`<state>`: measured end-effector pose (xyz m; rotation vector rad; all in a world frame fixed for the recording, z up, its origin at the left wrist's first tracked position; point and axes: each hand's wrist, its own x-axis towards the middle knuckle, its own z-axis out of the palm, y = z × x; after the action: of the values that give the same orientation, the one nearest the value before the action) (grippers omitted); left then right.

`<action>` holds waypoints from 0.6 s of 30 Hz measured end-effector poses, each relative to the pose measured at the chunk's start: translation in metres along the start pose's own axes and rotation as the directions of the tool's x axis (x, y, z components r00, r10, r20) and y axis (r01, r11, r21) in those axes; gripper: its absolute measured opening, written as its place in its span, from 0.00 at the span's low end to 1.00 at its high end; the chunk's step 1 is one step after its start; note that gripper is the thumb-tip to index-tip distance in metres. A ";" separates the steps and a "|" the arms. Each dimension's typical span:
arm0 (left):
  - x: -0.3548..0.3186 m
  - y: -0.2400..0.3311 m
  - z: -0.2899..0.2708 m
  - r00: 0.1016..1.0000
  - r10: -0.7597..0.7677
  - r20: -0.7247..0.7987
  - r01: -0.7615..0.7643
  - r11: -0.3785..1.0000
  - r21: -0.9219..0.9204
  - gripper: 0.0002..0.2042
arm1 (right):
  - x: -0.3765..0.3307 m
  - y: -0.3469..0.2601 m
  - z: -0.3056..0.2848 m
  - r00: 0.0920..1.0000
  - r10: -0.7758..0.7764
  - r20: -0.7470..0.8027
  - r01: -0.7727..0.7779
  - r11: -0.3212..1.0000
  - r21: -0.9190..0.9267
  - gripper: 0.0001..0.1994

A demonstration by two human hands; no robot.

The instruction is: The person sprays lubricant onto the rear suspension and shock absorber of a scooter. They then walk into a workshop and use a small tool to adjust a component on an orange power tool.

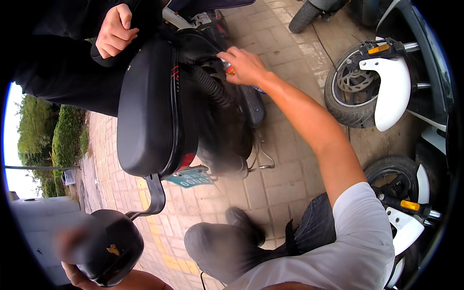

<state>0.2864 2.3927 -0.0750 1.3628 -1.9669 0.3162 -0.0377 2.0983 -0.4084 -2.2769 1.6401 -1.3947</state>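
Observation:
A black scooter seat [147, 106] fills the middle left, with a rear mudguard [224, 159] and a coiled spring shock absorber [210, 84] beside it. My right hand [244, 66] reaches to the scooter's right side, its fingers closed around a small red-and-silver can [228, 66], mostly hidden by the hand. At the lower left a rounded black backrest [113, 246] sits on a curved bracket [157, 195] fixed behind the seat. My left hand [72, 274] grips the backrest's edge; part of it is blurred.
Another person's closed hand [116, 31] and dark clothes are beyond the seat. A green number plate [188, 177] hangs at the scooter's rear. Parked two-wheelers with white front mudguards [389, 92] line the right side. Paving [280, 183] lies below, with bushes [67, 130] far left.

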 end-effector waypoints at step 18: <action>0.010 -0.032 -0.033 0.975 0.067 0.212 -0.029 0.984 -0.177 0.35 | 0.005 0.012 0.040 0.999 -0.044 0.013 0.045 0.993 -0.105 0.29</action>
<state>0.3264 2.3909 -0.0506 1.2837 -2.1533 0.0163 -0.0203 2.0706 -0.4345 -2.3869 1.7097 -1.3328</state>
